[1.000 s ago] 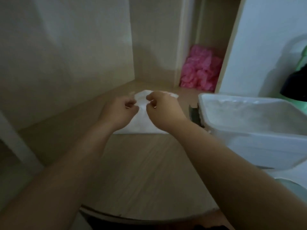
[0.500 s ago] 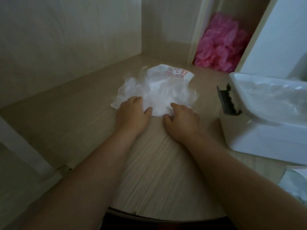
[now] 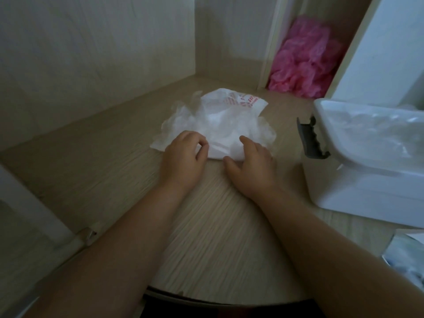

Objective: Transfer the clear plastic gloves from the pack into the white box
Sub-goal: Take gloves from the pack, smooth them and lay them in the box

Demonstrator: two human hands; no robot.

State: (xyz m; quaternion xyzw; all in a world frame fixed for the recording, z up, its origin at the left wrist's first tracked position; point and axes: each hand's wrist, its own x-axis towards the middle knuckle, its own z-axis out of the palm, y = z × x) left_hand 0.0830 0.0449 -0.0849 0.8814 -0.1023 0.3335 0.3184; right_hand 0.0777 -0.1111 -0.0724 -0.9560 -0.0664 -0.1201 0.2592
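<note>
Since the earlier frames, both hands had come down from pinching the pack in the air to the wooden tabletop (image 3: 206, 226), and the gloves had spilled out into a loose heap. Between the last two frames little had shifted.

The left hand (image 3: 183, 157) lay at the near left edge of the heap of clear plastic gloves (image 3: 218, 127), its fingers curled inward and gathering the film at that edge. Whether it had a firm grasp could not be told. The right hand (image 3: 250, 161) rested at the near right edge, fingers spread and slack, pressing on the film without gripping it.

The gloves sat on the table, between the hands and the back wall. The pack (image 3: 238, 99), white with red print, lay crumpled at the far side of the heap, touching it.

The white box (image 3: 358, 191) stood to the right, well apart from the heap, lid off, with clear film visible inside. A dark grey latch (image 3: 309, 141) hung on its left end. A pink bundle (image 3: 302, 58) sat in the recess behind.
</note>
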